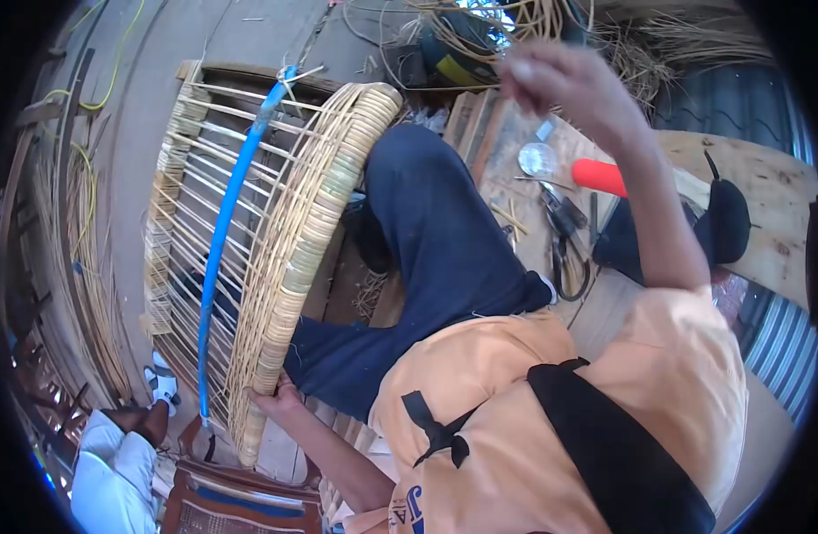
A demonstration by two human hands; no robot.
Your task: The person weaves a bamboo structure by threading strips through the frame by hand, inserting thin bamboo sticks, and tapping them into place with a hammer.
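Observation:
A woven rattan frame [306, 231] leans across my lap, its thick rim wrapped in flat cane strips. Thin strands run from the rim to a cane-bound bar [166, 214] on the left. A blue rod [220, 227] lies across those strands, tied at its upper end with a strip. My left hand [280, 399] grips the rim near its lower end, the fingers partly hidden behind it. Raised in the air at the upper right, my right hand [560, 89] is apart from the frame. Its fingers are curled and blurred; anything between them cannot be made out.
Scissors [569, 267], a red-orange cylinder [597, 177] and a clear round container [538, 159] lie on boards to the right. Coiled cane [533, 22] sits at the top. Long strips [93, 294] lie left. Another person's leg [146, 423] and a cane-panelled wooden chair [240, 498] are lower left.

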